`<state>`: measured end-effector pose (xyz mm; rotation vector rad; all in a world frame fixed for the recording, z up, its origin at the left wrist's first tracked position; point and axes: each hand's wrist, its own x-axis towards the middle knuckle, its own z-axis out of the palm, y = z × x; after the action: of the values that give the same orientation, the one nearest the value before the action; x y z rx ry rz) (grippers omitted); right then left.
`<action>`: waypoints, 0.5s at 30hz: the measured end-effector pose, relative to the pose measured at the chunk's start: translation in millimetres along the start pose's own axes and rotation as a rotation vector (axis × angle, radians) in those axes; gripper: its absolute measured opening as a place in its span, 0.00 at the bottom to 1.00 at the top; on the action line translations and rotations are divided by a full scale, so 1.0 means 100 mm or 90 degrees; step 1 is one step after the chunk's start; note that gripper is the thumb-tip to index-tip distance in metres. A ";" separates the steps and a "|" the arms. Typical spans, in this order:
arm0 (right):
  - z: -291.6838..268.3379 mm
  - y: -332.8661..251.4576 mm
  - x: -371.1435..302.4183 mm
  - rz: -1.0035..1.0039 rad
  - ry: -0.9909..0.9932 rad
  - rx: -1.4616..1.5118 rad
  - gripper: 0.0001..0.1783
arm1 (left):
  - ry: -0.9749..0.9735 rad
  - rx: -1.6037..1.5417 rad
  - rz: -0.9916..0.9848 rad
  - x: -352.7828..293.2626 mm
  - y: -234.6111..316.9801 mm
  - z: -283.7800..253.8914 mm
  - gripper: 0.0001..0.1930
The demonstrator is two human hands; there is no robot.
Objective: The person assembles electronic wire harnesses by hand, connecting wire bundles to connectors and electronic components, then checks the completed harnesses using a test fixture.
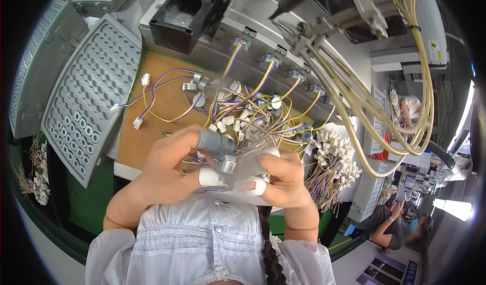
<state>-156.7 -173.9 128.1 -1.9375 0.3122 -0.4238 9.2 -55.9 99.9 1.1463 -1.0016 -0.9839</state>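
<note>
My left hand is closed in a pinch, a grey cover on its index finger and a white one on the thumb. At its fingertips is a small grey part with a whitish square end. Opposite it, my right hand has white-covered thumb and finger drawn together; what they grip is smeared by motion. Just beyond both hands lies a tangle of yellow and purple wires with white plugs and small round grey parts. Several wires run up to small green circuit boards on the machine's front.
A brown work mat covers the bench. Grey dimpled trays stand at the left, one partly filled with round parts. A bundle of white-plugged wires sits at the right. Clear hoses hang at the upper right. Other people work farther right.
</note>
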 end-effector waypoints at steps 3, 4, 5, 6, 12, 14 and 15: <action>-0.02 -0.02 -0.03 0.008 0.007 -0.013 0.15 | -0.007 0.067 0.055 -0.01 -0.04 -0.01 0.18; -0.02 -0.03 -0.03 0.023 0.001 -0.019 0.15 | -0.010 0.093 0.066 -0.02 -0.05 -0.02 0.17; -0.02 -0.05 -0.03 0.037 -0.004 -0.025 0.15 | -0.013 0.135 0.068 -0.02 -0.05 -0.04 0.17; -0.02 -0.06 -0.02 0.048 -0.003 -0.029 0.15 | -0.001 0.176 0.110 -0.02 -0.04 -0.05 0.16; -0.10 -0.13 0.03 0.197 -0.090 0.006 0.09 | -0.017 0.282 0.191 0.04 0.01 -0.04 0.14; -0.14 -0.13 0.03 0.222 -0.107 0.066 0.13 | -0.025 0.256 0.185 0.07 0.01 -0.01 0.13; -0.17 -0.11 0.04 0.227 -0.118 0.096 0.15 | -0.014 0.316 0.234 0.09 0.02 0.00 0.13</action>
<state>-160.4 -184.8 145.0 -1.7147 0.4799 -0.0323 11.6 -64.2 102.5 1.2889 -1.4640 -0.4624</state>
